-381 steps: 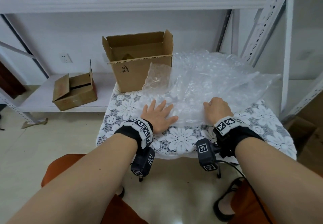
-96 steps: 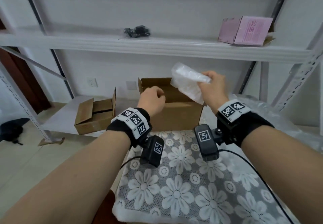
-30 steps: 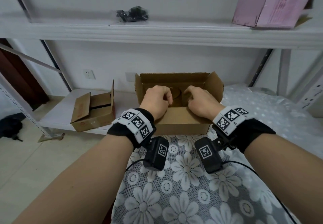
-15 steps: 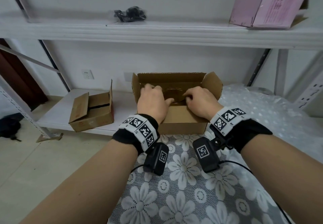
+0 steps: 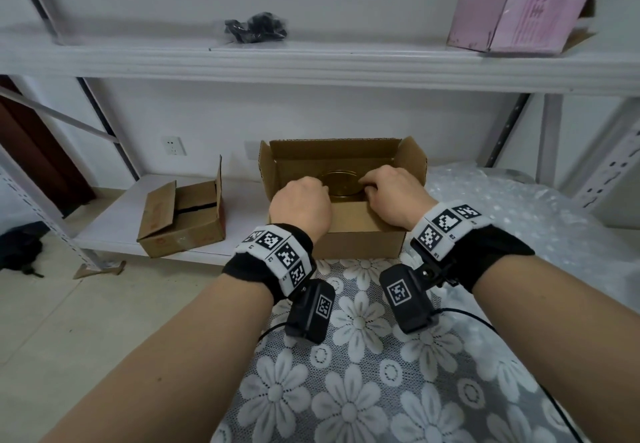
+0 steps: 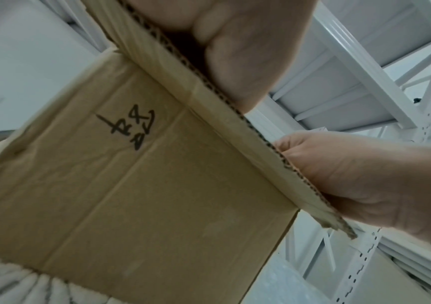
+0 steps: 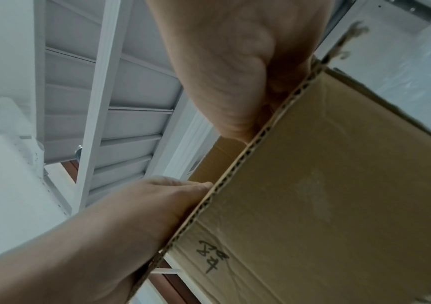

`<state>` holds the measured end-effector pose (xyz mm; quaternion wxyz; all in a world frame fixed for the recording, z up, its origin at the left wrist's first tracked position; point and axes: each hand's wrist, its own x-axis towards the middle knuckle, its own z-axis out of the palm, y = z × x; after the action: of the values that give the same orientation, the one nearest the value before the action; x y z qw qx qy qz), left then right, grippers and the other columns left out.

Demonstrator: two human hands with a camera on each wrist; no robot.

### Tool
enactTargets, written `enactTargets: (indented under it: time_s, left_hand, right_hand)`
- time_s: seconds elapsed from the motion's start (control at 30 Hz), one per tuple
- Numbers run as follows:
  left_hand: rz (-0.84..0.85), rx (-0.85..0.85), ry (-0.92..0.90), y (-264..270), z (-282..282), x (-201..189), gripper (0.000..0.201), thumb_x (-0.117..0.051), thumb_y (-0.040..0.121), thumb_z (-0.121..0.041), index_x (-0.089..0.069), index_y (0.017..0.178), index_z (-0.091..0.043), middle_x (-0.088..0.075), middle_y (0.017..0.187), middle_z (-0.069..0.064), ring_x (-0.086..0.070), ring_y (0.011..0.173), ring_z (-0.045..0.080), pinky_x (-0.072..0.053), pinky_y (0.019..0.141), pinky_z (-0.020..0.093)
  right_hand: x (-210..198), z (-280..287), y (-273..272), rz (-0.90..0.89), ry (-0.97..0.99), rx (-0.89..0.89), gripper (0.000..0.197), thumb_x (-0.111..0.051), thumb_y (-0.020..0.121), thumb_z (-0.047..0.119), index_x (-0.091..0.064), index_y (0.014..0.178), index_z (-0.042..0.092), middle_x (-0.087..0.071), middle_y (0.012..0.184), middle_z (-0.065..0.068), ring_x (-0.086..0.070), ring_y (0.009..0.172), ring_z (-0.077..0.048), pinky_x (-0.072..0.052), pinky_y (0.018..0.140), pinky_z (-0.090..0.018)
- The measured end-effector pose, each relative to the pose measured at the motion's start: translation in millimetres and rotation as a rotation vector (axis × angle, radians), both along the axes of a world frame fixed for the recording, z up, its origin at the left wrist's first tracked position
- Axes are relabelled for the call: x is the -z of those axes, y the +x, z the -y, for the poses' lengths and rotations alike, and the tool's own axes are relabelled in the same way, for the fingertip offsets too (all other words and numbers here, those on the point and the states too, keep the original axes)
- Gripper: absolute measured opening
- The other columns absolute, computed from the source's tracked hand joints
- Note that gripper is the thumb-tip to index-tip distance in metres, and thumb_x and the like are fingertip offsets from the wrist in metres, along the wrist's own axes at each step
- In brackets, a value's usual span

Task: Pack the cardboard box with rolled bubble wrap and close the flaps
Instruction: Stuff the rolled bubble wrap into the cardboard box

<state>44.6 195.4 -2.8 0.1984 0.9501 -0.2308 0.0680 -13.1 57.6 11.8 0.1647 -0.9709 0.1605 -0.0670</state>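
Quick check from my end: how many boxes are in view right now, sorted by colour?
Brown cardboard boxes: 2, the open box under both hands and a smaller box on the low shelf.
Pink boxes: 1, the pink box on the upper shelf.
Total: 3

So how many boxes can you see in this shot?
3. The open cardboard box on the flowered table, under both hands; a smaller brown box on the low shelf to its left; a pink box on the upper shelf, right. Others may be out of frame.
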Motion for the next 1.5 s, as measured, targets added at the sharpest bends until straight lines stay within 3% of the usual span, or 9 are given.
enactTargets:
  time_s: [0.27, 0.37, 0.5, 0.63, 0.8, 1.1, 1.3, 1.43, 1.5]
  left_hand:
    - [-0.117, -0.002, 0.081, -2, -3, -10, 0.038, -0.033, 0.101, -0.030, -0.062, 0.119, -0.012, -0.065, 0.115, 0.009, -0.061, 0.104, 0.027, -0.047, 0.083, 0.035]
    - [-0.118, -0.008, 0.008, -6, -5, -16, 0.034, -0.035, 0.100, -0.027, -0.061, 0.114, -0.011, -0.064, 0.115, 0.011, -0.059, 0.104, 0.029, -0.043, 0.078, 0.034]
    - [-0.033, 0.089, -0.235, -21, -12, -23, 0.030, -0.042, 0.099, -0.020, -0.063, 0.120, -0.016, -0.064, 0.120, 0.004, -0.058, 0.108, 0.020, -0.044, 0.089, 0.029]
    - [0.054, 0.192, -0.410, -38, -11, -32, 0.016, -0.057, 0.094, -0.024, -0.069, 0.102, -0.020, -0.067, 0.097, -0.008, -0.057, 0.078, 0.003, -0.042, 0.068, 0.010]
    - [0.025, 0.168, -0.403, -55, -8, -35, 0.008, -0.060, 0.090, -0.024, -0.067, 0.087, -0.024, -0.065, 0.087, -0.010, -0.058, 0.080, 0.006, -0.048, 0.074, 0.023]
    - [-0.018, 0.228, -0.507, -84, 5, -33, 0.009, -0.063, 0.087, -0.025, -0.062, 0.079, -0.021, -0.057, 0.064, -0.012, -0.053, 0.064, 0.004, -0.048, 0.066, 0.021]
    - [-0.258, 0.392, -0.428, -118, 21, -9, 0.017, -0.056, 0.089, -0.014, -0.072, 0.082, -0.015, -0.064, 0.066, -0.008, -0.057, 0.059, 0.005, -0.048, 0.060, 0.019]
    - [-0.483, 0.372, -0.376, -134, 29, 15, 0.023, -0.049, 0.091, -0.006, -0.069, 0.086, -0.015, -0.069, 0.069, 0.003, -0.060, 0.059, 0.013, -0.056, 0.062, 0.030]
    - [-0.569, 0.339, -0.394, -139, 33, 27, 0.023, -0.047, 0.091, -0.003, -0.069, 0.087, -0.011, -0.068, 0.068, 0.005, -0.059, 0.056, 0.011, -0.053, 0.057, 0.025]
  right_hand:
    - [-10, -6, -12, -0.031, 0.073, 0.014, 0.037, -0.038, 0.100, 0.012, -0.055, 0.133, 0.013, -0.053, 0.138, -0.008, -0.049, 0.128, -0.025, -0.038, 0.105, -0.033]
    - [-13, -7, -19, 0.035, 0.084, 0.024, 0.039, -0.036, 0.100, 0.009, -0.054, 0.134, 0.011, -0.053, 0.139, -0.009, -0.047, 0.129, -0.026, -0.036, 0.107, -0.034]
    - [-17, -9, -31, 0.150, 0.072, 0.010, 0.034, -0.041, 0.099, 0.013, -0.061, 0.126, 0.014, -0.061, 0.130, -0.006, -0.056, 0.118, -0.023, -0.044, 0.103, -0.037]
    - [-25, -9, -47, 0.330, 0.068, 0.005, 0.026, -0.051, 0.095, 0.015, -0.068, 0.115, 0.018, -0.068, 0.117, 0.000, -0.061, 0.108, -0.017, -0.049, 0.096, -0.035]
    - [-27, -2, -73, 0.358, 0.124, 0.028, 0.024, -0.054, 0.095, 0.015, -0.069, 0.113, 0.017, -0.069, 0.114, 0.000, -0.062, 0.104, -0.014, -0.051, 0.094, -0.033]
    - [-20, 13, -103, 0.397, 0.202, 0.104, 0.024, -0.054, 0.092, 0.003, -0.073, 0.104, 0.011, -0.071, 0.108, -0.005, -0.064, 0.099, -0.016, -0.051, 0.091, -0.030]
    - [3, 24, -125, 0.383, 0.257, 0.174, 0.026, -0.053, 0.089, -0.002, -0.074, 0.101, 0.009, -0.071, 0.104, -0.007, -0.064, 0.098, -0.019, -0.050, 0.088, -0.027]
    - [29, 34, -143, 0.311, 0.299, 0.224, 0.025, -0.054, 0.088, -0.001, -0.074, 0.098, 0.011, -0.071, 0.105, -0.005, -0.064, 0.100, -0.018, -0.051, 0.090, -0.029]
    - [43, 41, -153, 0.259, 0.285, 0.251, 0.022, -0.057, 0.087, 0.003, -0.074, 0.098, 0.011, -0.071, 0.106, -0.005, -0.064, 0.101, -0.018, -0.051, 0.090, -0.028]
